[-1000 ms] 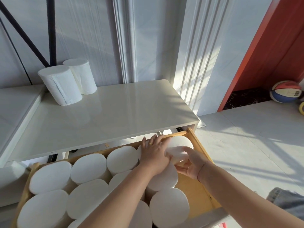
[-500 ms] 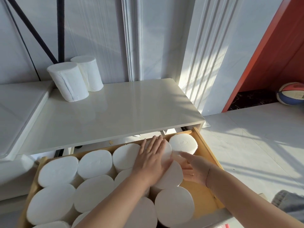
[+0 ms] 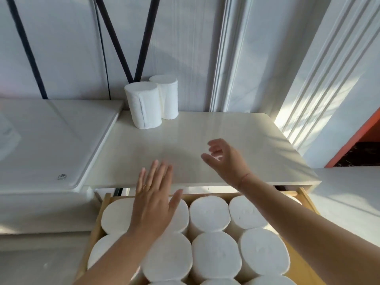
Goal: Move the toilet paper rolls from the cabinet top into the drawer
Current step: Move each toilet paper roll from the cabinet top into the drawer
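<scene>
Two white toilet paper rolls stand upright at the back left of the cream cabinet top [image 3: 236,140]: a front roll [image 3: 143,104] and a rear roll [image 3: 167,96] touching it. Below, the open wooden drawer [image 3: 306,199] holds several upright rolls [image 3: 209,214] packed side by side. My left hand [image 3: 153,199] hovers flat with fingers spread over the drawer's back left rolls. My right hand [image 3: 225,159] is raised over the cabinet top, fingers curled apart, holding nothing.
A white appliance lid [image 3: 51,140] adjoins the cabinet on the left. White panelled wall with black diagonal bars [image 3: 144,38] rises behind. An orange frame [image 3: 353,140] stands at the right, pale floor below it.
Both hands have left the rolls in the drawer and lifted toward the cabinet top, the right one farther. The view has shifted rightward, so the two standing rolls appear nearer the middle.
</scene>
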